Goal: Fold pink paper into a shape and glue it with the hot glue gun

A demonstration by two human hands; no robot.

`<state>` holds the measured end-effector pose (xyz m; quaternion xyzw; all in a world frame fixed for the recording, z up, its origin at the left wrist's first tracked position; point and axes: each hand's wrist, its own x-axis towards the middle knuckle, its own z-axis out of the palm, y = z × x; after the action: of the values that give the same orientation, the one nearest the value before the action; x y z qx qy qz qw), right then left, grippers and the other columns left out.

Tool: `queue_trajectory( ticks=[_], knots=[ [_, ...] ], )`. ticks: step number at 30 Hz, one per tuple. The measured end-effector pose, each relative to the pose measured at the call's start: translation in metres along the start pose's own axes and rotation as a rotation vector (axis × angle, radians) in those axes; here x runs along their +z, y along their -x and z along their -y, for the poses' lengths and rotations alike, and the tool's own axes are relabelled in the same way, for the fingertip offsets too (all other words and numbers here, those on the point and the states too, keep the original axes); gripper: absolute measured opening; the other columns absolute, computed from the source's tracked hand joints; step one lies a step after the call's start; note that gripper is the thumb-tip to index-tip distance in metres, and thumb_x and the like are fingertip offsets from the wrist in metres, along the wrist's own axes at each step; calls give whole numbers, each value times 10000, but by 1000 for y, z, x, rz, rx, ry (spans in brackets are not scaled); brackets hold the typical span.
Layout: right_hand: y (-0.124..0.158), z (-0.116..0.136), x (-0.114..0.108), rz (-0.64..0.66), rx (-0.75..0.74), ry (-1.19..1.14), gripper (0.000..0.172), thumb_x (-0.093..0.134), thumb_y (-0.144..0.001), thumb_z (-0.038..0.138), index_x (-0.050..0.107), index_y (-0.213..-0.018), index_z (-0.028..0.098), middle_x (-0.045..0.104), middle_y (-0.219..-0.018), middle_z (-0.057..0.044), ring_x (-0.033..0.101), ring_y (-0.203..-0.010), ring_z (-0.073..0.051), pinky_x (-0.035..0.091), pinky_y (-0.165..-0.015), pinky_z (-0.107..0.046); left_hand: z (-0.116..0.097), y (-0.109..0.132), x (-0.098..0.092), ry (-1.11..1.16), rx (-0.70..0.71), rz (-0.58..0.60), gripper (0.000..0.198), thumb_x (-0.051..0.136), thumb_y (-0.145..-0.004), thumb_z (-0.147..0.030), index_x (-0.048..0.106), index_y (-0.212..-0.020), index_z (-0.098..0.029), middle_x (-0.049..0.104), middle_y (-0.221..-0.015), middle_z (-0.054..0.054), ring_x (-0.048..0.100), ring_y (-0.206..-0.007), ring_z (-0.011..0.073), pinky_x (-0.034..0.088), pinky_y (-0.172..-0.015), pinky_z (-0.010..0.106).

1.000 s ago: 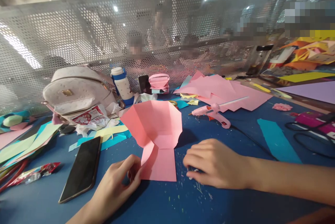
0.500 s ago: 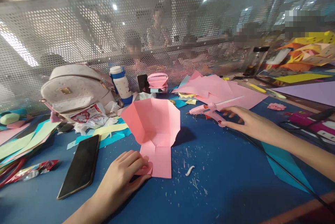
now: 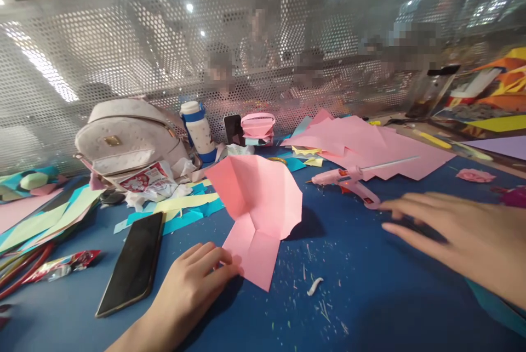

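A folded pink paper piece [image 3: 258, 209] stands partly upright on the blue table [image 3: 370, 297], its flat lower flap lying toward me. My left hand [image 3: 193, 286] rests on the table with fingers lightly curled, fingertips pressing the flap's near-left corner. My right hand [image 3: 460, 237] hovers at the right, fingers stretched out and apart, holding nothing. A pink glue gun [image 3: 349, 179] lies just beyond its fingertips, nozzle pointing left. A small white glue scrap [image 3: 314, 286] lies between my hands.
A black phone [image 3: 133, 261] lies at the left. Behind it are a pale bag [image 3: 127, 141], a blue-and-white bottle [image 3: 199, 130], paper strips [image 3: 181, 209] and pink sheets [image 3: 370, 143]. A perforated metal screen [image 3: 143, 50] closes the far side, with people beyond it.
My right hand left the glue scrap, reached toward the glue gun, then drew back to the right, open. The pink paper has turned slightly clockwise under my left hand.
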<state>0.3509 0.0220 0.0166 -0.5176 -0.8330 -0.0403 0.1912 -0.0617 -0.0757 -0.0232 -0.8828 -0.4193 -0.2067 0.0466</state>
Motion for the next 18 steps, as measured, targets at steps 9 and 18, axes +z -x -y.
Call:
queue_trajectory(
  ticks=[9, 18],
  knots=[
    [-28, 59, 5, 260, -275, -238, 476, 564, -874, 476, 554, -1316, 301, 606, -1307, -76, 566, -1188, -344, 530, -896, -508, 11, 0, 5, 77, -368, -63, 267, 507, -927, -227, 517, -1193, -238, 596, -1159, 78, 587, -1077, 234, 506, -901, 426],
    [-60, 111, 62, 354, -392, -757, 792, 707, -804, 361, 302, -1474, 243, 428, -1468, -122, 440, -1314, -282, 409, -1059, -440, 37, -25, 26, 585, -506, -106, 565, 581, -852, -229, 367, -1375, -233, 621, -1265, 104, 627, -1101, 220, 524, -931, 411]
  ],
)
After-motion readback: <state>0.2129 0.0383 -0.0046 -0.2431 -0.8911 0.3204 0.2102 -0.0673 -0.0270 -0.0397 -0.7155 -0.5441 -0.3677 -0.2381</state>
